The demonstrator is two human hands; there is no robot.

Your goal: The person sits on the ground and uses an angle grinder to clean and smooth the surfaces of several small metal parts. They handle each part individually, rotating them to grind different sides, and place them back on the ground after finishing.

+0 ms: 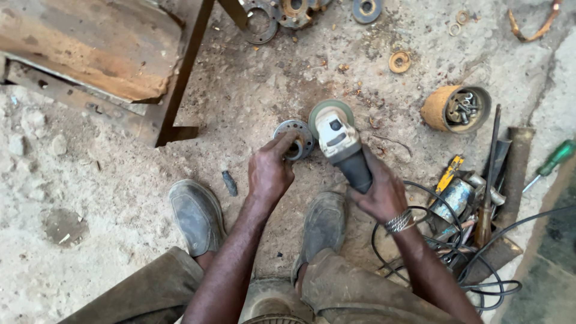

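Bolts [461, 109] inside rusty tipped can [437, 108]

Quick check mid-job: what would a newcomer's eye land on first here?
At centre, the right hand grips an angle grinder whose disc sits beside a round metal flange that the left hand pins to the dirt floor. Right of that, a rusty can of bolts lies above a heap of tools and black cable.

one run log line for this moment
left hand: steadies metal flange | right hand: grips angle grinder | disc beside flange
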